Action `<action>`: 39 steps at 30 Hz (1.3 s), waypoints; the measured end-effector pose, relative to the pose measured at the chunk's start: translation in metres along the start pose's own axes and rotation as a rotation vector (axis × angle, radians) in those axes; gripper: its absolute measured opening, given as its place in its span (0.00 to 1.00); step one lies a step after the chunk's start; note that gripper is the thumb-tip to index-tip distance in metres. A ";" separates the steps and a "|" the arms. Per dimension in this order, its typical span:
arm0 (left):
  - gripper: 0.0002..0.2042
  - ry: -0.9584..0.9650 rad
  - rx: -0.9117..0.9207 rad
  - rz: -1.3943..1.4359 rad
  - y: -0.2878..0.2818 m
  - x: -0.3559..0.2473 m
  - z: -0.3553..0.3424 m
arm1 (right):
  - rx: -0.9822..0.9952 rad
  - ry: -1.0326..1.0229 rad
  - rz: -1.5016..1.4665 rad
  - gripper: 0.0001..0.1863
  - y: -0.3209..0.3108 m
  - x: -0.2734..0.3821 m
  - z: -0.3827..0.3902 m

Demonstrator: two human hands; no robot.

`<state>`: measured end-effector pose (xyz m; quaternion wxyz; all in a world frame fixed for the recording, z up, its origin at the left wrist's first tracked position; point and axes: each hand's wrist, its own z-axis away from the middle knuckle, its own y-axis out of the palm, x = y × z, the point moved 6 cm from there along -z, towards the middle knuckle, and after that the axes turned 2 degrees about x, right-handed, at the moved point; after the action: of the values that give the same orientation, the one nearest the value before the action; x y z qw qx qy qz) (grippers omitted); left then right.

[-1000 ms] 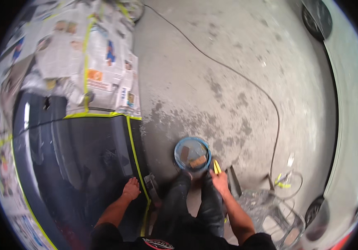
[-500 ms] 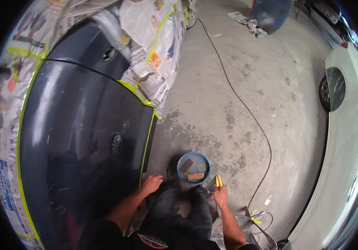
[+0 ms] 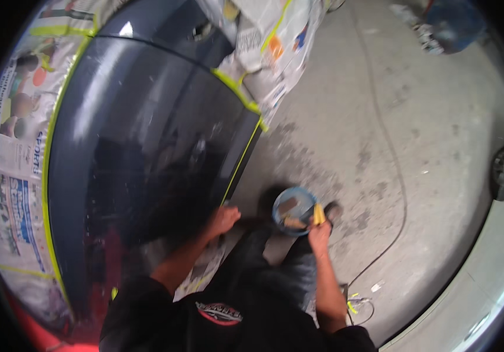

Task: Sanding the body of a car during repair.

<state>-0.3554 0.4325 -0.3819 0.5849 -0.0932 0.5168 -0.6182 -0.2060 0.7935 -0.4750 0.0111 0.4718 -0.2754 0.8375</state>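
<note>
My right hand grips a flat yellow piece by its lower end, at the right rim of a blue bucket. I cannot make out its exact kind. Inside the bucket, a dark brown block and a tan block show in cloudy liquid. My left hand is beside the lower edge of the dark grey car panel, fingers loosely apart and nothing visible in them. Yellow-green tape runs along the panel's edge.
Newspaper masking covers the area left of the panel, and more masking sheet hangs beyond it. A cable crosses the concrete floor. A light-coloured car stands at right. A blue object and crumpled paper lie at the far right.
The view has shifted, so the panel and bucket appear farther right. My right hand with the yellow piece has come closer to the bucket, now overlapping its rim. My left hand is nearer the panel's edge.
</note>
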 end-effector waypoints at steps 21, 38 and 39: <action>0.40 0.024 0.686 -1.648 0.047 0.036 -0.327 | 0.097 0.727 -0.710 0.17 0.036 -0.261 -0.111; 0.44 0.111 0.725 -1.771 0.111 0.085 -0.386 | 0.044 0.886 -0.939 0.17 0.121 -0.288 -0.114; 0.44 0.112 0.743 -1.776 0.114 0.085 -0.376 | 0.020 0.845 -0.946 0.20 0.123 -0.290 -0.117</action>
<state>-0.5799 0.5866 -0.6772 -0.1297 -0.2296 0.0563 -0.9629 -0.1717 0.8148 -0.8085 0.4831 0.1714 -0.0011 0.8586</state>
